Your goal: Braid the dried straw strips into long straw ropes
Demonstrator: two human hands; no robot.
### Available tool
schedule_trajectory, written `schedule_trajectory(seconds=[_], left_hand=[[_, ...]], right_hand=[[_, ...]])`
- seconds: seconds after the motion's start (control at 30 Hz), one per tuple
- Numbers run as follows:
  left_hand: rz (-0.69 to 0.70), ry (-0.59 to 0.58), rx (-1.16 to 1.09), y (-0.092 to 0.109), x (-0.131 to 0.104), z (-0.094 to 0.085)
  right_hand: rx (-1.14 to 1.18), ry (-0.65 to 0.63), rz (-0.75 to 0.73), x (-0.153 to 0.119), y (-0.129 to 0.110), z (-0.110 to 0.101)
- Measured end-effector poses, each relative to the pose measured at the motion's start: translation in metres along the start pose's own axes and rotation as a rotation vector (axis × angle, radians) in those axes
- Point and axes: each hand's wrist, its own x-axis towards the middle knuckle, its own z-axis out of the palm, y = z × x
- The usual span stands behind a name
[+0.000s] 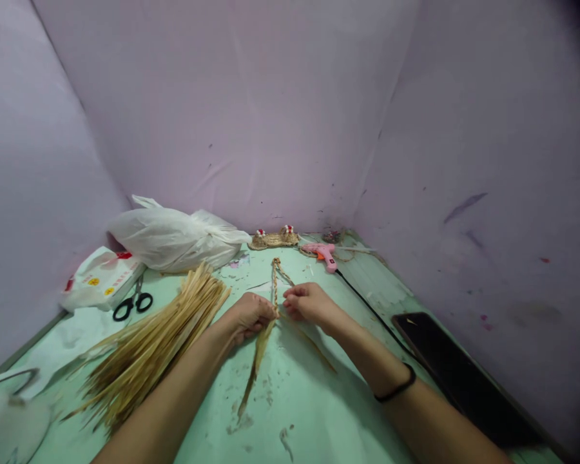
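Observation:
A thin straw braid (pixel 275 287) runs away from me over the pale green tabletop, its far end bent into a narrow loop. My left hand (pixel 254 317) pinches the near end of the braid, where loose flat strands (pixel 258 361) spread toward me. Close by on the right, my right hand (pixel 312 304) has its fingers curled together on a straw strand (pixel 316 345), which trails down and to the right. The fingertips partly hide where the strands cross. Left of my left hand lies a thick bundle of dry straw (pixel 162 341).
Scissors (pixel 134 303), a tissue pack (pixel 101 280) and a white plastic bag (pixel 178 235) lie at left. Against the back wall sits a woven straw piece with red-and-white trim (pixel 273 240). A pink glue gun (pixel 323 253) with black cord and a dark phone-like slab (pixel 464 374) are at right.

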Motion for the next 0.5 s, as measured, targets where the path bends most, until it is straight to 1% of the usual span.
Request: schedule_trajectory(seconds=[0.07, 0.1, 0.13, 0.2, 0.27, 0.5], left_hand=[[0.006, -0.014, -0.001, 0.000, 0.000, 0.001], [0.008, -0.021, 0.004, 0.000, 0.000, 0.002], [0.009, -0.021, 0.016, -0.001, 0.000, 0.003], [0.009, -0.006, 0.051, -0.001, 0.000, 0.005], [0.008, 0.015, 0.074, -0.002, 0.001, 0.006], [0.025, 0.045, 0.073, -0.002, 0.001, 0.008]], right_hand=[[0.157, -0.155, 0.101, -0.001, 0.002, 0.010], [0.167, -0.187, 0.116, -0.002, 0.003, 0.014], [0.140, -0.190, 0.112, -0.002, 0.004, 0.018], [0.053, -0.134, 0.080, -0.002, 0.007, 0.023], [0.025, -0.107, 0.050, 0.000, 0.011, 0.024], [0.170, -0.176, -0.077, 0.002, 0.020, 0.021]])
